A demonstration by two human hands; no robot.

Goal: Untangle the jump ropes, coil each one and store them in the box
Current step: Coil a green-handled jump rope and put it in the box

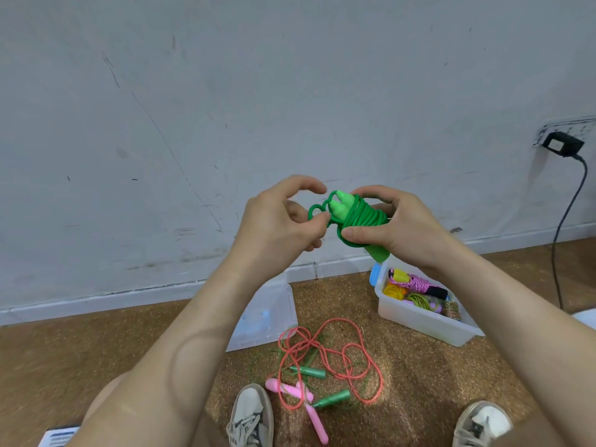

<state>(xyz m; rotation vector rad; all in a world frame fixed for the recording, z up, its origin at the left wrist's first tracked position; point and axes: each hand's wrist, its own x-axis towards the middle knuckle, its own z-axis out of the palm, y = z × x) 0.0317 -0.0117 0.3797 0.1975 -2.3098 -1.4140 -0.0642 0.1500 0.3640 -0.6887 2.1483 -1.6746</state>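
Up in the air, the right hand (pixel 387 229) grips the green rope (pixel 364 217) coil; the left hand (pixel 283 217) pinches its loose loop (pixel 314 209); tuck it tightly

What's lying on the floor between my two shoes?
Head view: the tangled orange rope and thin green rope, with pink handles and green handles.

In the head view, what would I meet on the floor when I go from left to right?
Printed sheet → clear lid → box → black cable. The tangled ropes and the shoes overlap these sideways, so I leave them out.
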